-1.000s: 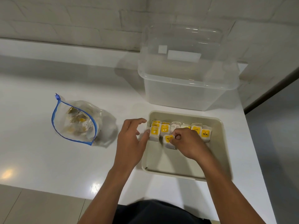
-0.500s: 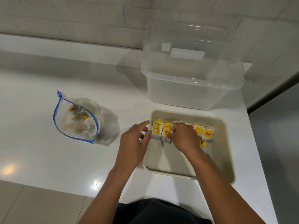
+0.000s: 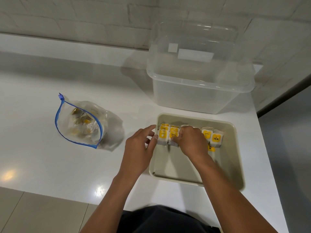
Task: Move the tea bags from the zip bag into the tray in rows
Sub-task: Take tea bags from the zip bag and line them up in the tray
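White brick wall (image 3: 84, 19) fills the top of the frame, and below it a glossy white counter (image 3: 42, 157) spreads across most of the view, with pale floor tile at the lower left.

At the upper right of the counter stands a large clear plastic storage bin (image 3: 200, 91), open at the top, with its see-through lid leaning upright behind it.

Just below the bin, right of centre, lies a shallow beige tray (image 3: 235, 165). A row of tea bags (image 3: 216, 138) in white wrappers with yellow labels stands along the tray's top edge; one at the right end reads "TEA". One more yellow-labelled packet lies flat just beneath the right end of that row.

Left of centre, well apart from the tray, lies a clear zip bag (image 3: 80, 123) with a blue zipper rim, gaping open and showing crumpled yellow and white tea bags inside.

Two bare forearms reach up from the bottom of the frame. The right hand (image 3: 191, 142) is curled over the middle of the row, fingers pinching a tea bag there. The left hand (image 3: 139, 148) sits at the tray's left wall, its thumb and fingertips pressed against the leftmost tea bag.
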`<action>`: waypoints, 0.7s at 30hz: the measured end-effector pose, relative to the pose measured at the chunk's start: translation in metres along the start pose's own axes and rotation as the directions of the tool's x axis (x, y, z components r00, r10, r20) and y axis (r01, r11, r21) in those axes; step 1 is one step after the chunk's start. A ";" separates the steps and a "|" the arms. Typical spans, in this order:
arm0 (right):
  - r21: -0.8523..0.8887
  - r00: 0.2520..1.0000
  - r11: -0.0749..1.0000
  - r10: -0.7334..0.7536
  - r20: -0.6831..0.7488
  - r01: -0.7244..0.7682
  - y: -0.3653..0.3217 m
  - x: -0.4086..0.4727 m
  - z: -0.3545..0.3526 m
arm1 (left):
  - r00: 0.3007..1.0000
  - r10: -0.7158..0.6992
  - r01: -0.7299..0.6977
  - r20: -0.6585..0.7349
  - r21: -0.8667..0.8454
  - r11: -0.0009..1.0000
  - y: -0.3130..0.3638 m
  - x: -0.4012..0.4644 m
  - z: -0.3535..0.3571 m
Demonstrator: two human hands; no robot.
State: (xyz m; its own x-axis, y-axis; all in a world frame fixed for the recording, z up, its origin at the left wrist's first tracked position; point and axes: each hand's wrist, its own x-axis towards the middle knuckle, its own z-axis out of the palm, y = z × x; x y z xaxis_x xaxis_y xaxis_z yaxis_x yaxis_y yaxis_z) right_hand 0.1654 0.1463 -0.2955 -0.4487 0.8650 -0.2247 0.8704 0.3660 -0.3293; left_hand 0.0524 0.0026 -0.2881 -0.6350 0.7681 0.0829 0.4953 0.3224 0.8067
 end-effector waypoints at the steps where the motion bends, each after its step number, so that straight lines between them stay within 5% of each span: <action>1: 0.004 1.000 1.000 0.001 0.004 -0.001 0.000 0.000 0.000 | 1.000 0.000 0.000 -0.001 -0.004 1.000 0.000 0.000 0.000; 13: 0.128 0.997 0.990 0.072 -0.037 -0.067 0.005 -0.003 -0.008 | 1.000 -0.012 0.013 0.017 -0.022 1.000 0.001 0.001 -0.003; 21: 0.209 0.997 0.978 -0.006 -0.076 0.022 0.005 -0.019 -0.019 | 0.998 0.055 -0.054 -0.023 0.027 0.998 0.005 0.002 -0.009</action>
State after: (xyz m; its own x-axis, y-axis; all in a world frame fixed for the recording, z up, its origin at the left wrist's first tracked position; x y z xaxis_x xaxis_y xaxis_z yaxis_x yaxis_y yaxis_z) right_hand 0.1819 0.1379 -0.2753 -0.4373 0.8863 -0.1525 0.7989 0.3050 -0.5183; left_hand 0.0484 0.0006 -0.2783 -0.6201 0.7718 0.1405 0.5450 0.2950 0.7848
